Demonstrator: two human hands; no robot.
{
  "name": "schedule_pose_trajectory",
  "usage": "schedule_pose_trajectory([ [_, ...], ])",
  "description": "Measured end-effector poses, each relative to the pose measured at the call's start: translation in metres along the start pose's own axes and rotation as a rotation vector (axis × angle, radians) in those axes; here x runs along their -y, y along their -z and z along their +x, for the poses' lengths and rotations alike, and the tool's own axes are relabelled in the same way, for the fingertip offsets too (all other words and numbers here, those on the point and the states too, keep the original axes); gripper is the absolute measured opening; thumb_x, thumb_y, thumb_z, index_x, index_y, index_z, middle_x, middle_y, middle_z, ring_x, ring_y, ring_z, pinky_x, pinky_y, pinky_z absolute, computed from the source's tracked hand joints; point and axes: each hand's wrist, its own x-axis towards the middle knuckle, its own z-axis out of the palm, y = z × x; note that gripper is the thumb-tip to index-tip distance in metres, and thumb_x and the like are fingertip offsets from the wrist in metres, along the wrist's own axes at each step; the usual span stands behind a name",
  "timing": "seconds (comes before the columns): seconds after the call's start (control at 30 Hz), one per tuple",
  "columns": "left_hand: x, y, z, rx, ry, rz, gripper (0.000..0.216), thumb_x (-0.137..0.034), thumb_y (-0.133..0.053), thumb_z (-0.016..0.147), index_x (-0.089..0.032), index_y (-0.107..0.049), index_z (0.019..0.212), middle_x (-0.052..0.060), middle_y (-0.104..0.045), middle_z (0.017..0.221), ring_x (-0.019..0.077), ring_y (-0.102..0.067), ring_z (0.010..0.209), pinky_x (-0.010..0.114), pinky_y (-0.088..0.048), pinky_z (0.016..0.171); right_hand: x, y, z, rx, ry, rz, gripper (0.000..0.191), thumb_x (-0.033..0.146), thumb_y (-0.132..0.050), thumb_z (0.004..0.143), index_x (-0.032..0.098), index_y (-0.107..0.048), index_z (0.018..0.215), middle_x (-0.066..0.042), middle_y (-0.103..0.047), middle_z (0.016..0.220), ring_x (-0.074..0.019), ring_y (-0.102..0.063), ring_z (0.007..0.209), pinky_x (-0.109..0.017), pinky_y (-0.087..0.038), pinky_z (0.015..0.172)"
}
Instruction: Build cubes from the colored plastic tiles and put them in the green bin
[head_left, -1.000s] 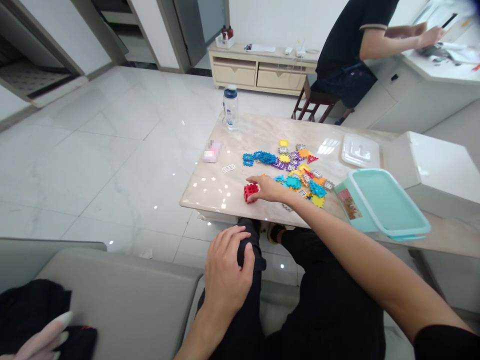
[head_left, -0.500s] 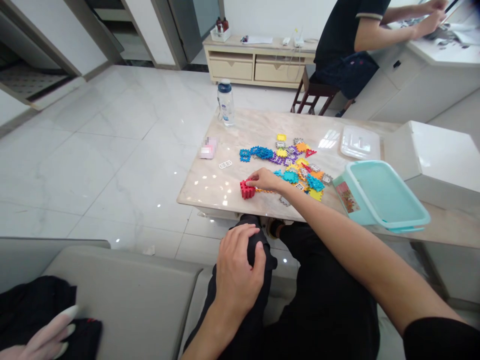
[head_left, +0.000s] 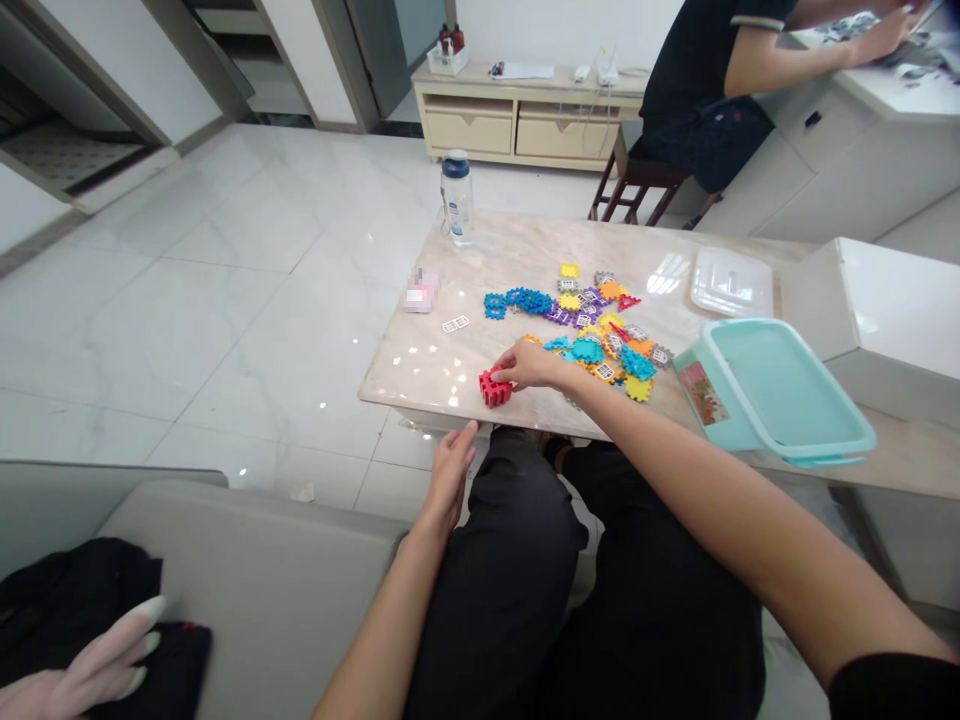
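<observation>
Red block [head_left: 493, 392] (partly hidden) behind right fingers [head_left: 514, 366]

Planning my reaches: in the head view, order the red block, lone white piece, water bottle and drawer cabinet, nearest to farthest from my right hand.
1. Red block: touching your right hand.
2. Lone white piece: left, on the table.
3. Water bottle: table's far left.
4. Drawer cabinet: beyond the table.
</observation>
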Motion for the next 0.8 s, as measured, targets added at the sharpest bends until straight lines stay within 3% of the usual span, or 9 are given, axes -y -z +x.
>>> schedule_pose_trajectory([
  [0.13, 0.004, -0.034, 0.015, 0.073, 0.039, -0.116, 0.025, -0.031, -0.087, 0.096, -0.016, -0.074, 0.110, 0.015, -0.082, 0.121, 0.0232, -0.076, 0.130, 0.034, -0.052, 0.122, 0.002, 0.000, -0.004, 0.020, 0.001, -0.010, 0.018, 0.023, -0.085, 0.094, 0.011, -0.088, 0.107, -0.009, -0.086, 0.092, -0.0151, -0.077, 0.074, -0.018, -0.063, 0.062],
  [0.27, 0.002, -0.051, 0.022, 0.091, 0.072, -0.166, 0.032, -0.036, -0.086, 0.098, -0.014, -0.077, 0.118, 0.014, -0.085, 0.117, 0.0212, -0.081, 0.116, 0.031, -0.058, 0.115, 0.003, -0.001, -0.009, 0.040, 0.003, -0.033, 0.014, 0.023, -0.088, 0.090, 0.013, -0.089, 0.099, -0.007, -0.084, 0.085, -0.0143, -0.074, 0.069, -0.017, -0.058, 0.059],
  [0.5, 0.004, -0.056, 0.024, 0.021, 0.086, -0.139, 0.025, -0.034, -0.084, 0.099, -0.015, -0.077, 0.114, 0.007, -0.084, 0.094, 0.0172, -0.082, 0.095, 0.028, -0.062, 0.103, 0.004, -0.007, -0.012, 0.049, -0.040, 0.000, 0.023, 0.030, -0.097, 0.081, 0.014, -0.086, 0.092, -0.007, -0.082, 0.079, -0.0167, -0.074, 0.069, -0.023, -0.061, 0.065],
  [0.63, 0.002, -0.057, 0.024, 0.003, 0.087, -0.116, 0.021, -0.031, -0.080, 0.102, -0.013, -0.077, 0.111, 0.009, -0.083, 0.095, 0.0162, -0.081, 0.087, 0.025, -0.063, 0.094, 0.002, -0.007, -0.011, 0.058, -0.118, 0.045, 0.042, 0.042, -0.103, 0.074, 0.009, -0.080, 0.088, -0.008, -0.078, 0.074, -0.0191, -0.074, 0.072, -0.025, -0.062, 0.065],
  [0.8, 0.001, -0.052, 0.021, 0.019, 0.090, -0.086, 0.026, -0.036, -0.077, 0.104, -0.013, -0.076, 0.115, 0.013, -0.083, 0.102, 0.0195, -0.081, 0.095, 0.027, -0.064, 0.093, -0.006, -0.012, -0.017, 0.131, -0.201, 0.191, 0.057, 0.057, -0.102, 0.072, 0.012, -0.073, 0.091, -0.011, -0.082, 0.085, -0.0187, -0.078, 0.077, -0.024, -0.066, 0.068],
])
